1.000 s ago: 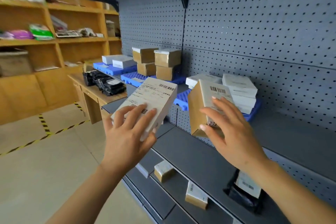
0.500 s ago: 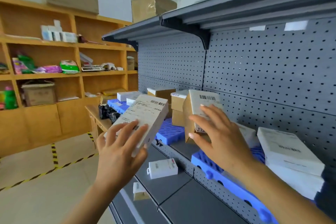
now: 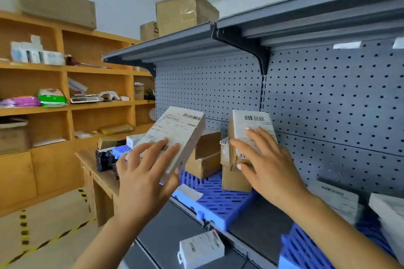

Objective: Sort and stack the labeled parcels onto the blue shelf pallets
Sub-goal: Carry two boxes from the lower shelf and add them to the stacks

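While a flat white labeled parcel (image 3: 175, 135) is gripped by the left hand (image 3: 144, 181) in the air left of the grey pegboard shelf (image 3: 328, 102), a brown labeled carton (image 3: 249, 123) is clasped by the right hand (image 3: 266, 166), fingers across its label, thumb on its near side. It is held over the blue pallet (image 3: 220, 203), against the stacked brown cartons (image 3: 206, 155); contact cannot be told.

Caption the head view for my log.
Left hand grips a flat white labeled parcel, right hand a tan cardboard labeled box, near the blue slatted plastic pallet.
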Motion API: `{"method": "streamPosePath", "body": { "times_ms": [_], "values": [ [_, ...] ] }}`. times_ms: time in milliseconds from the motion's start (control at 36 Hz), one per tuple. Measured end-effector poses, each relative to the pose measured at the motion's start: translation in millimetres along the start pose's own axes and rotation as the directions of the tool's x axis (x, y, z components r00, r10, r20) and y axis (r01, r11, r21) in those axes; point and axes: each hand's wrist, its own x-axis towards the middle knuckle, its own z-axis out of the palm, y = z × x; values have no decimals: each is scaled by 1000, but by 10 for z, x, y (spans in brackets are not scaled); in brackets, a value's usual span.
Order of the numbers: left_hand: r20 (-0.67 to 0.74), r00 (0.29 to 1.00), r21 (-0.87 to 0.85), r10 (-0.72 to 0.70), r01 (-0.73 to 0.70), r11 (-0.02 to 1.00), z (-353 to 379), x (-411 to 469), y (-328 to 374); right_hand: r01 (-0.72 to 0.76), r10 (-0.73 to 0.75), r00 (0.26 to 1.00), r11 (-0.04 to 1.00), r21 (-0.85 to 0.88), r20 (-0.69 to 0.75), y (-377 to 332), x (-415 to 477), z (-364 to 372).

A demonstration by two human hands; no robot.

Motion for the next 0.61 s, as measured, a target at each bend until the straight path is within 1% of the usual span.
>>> {"method": "streamPosePath", "body": {
  "times_ms": [111,222,306,417,500,611],
  "values": [
    [-30,998,-70,51,-53,996,300,261,-318,-70,71,997,996,-62,15,-61,287,250],
    [-59,994,-142,93,-100,985,560,488,-569,-99,103,994,987,-129,22,-107,538,426],
    [-66,991,-197,115,-125,972,713,634,-709,-127,132,991,981,-148,28,-132,681,526],
    [-57,988,-275,142,-152,949,915,797,-860,-183,205,976,956,-230,75,-146,854,602],
    [-39,987,-318,157,-161,934,1061,885,-954,-223,255,959,949,-222,126,-103,925,671],
    [-9,988,-372,156,-148,916,1212,936,-1012,-268,316,943,906,-327,104,-150,974,667]
  ]
}}
